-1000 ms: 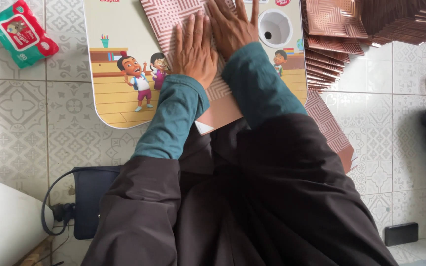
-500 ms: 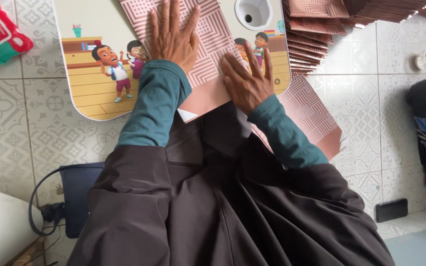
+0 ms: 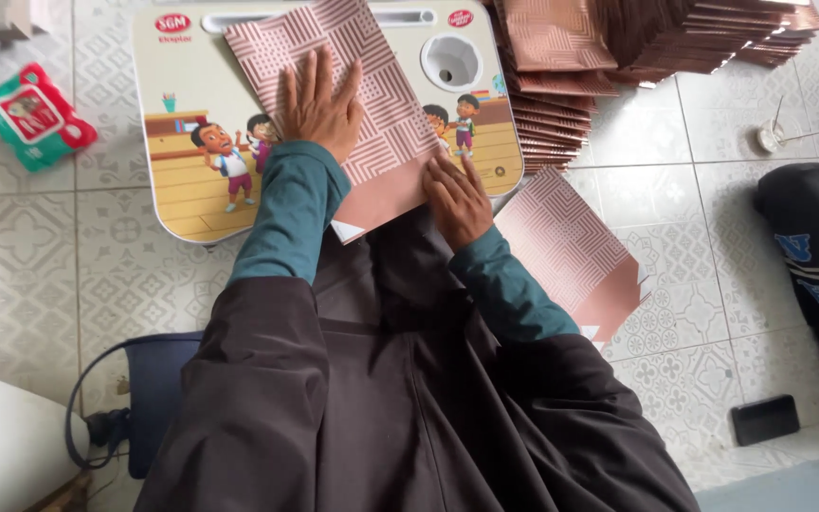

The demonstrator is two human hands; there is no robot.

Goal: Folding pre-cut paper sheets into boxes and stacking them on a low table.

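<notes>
A flat pink paper bag with a line pattern [image 3: 372,76] lies on a small cartoon-printed lap table [image 3: 182,171]. My left hand [image 3: 319,104] presses flat on the middle of the bag, fingers spread. My right hand [image 3: 457,199] presses on the bag's plain pink bottom flap [image 3: 386,194] near the table's front edge. Both sleeves are teal under a dark garment.
A big stack of the same pink bags [image 3: 656,38] sits at the upper right. Another flat bag [image 3: 571,251] lies on the tiled floor by my right arm. A green wipes packet [image 3: 30,114] lies at left, a dark bag [image 3: 817,246] at right, and a black phone [image 3: 765,419] at lower right.
My right hand has slid from the top of the bag down to its bottom flap. My left hand stays pressed on the bag's middle. The view has shifted.
</notes>
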